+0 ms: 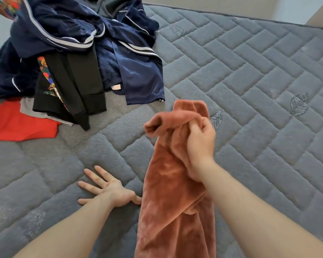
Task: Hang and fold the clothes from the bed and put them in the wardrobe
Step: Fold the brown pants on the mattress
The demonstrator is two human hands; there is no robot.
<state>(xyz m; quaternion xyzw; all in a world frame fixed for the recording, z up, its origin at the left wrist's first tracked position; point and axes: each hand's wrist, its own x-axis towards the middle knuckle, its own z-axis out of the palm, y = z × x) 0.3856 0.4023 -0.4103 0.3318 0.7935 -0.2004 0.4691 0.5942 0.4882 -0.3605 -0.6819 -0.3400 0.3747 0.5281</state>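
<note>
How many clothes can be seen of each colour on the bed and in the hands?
Rust-brown: 1, the fleece garment gripped by the right hand
Red: 1
Black: 1
Navy: a heap, separate pieces cannot be told
Total: at least 4

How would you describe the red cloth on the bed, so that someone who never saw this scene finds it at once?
Start from the grey quilted mattress and go to the heap of clothes at its far left. The red cloth lies flat at the heap's near edge, partly under a black garment. It is the only bright red piece; its neighbours are navy, black or grey.
</note>
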